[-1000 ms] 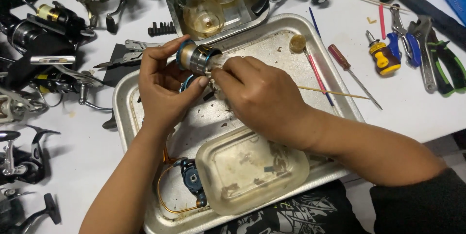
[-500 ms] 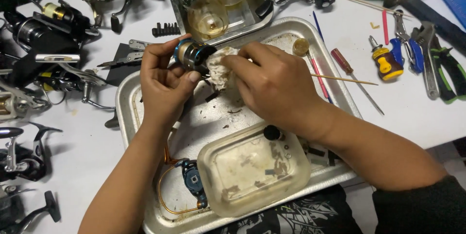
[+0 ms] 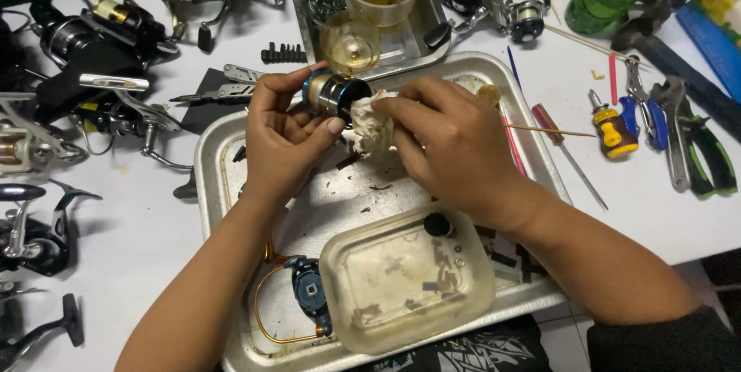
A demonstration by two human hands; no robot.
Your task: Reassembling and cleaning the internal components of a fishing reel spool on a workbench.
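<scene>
While my left hand (image 3: 282,136) grips the spool (image 3: 333,94), my right hand (image 3: 448,140) pinches a rag (image 3: 372,126) at its three o'clock end (wiping looks mid-way, grime remains on the tray (image 3: 212,156)).

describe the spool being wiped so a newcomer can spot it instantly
Start at the big metal tray mid-table. Above its top edge, the left hand grips a short cylindrical fishing-reel spool, which the right hand wipes with a white rag. Unlike the assembled reels nearby, it is detached, with a blue band.
</scene>
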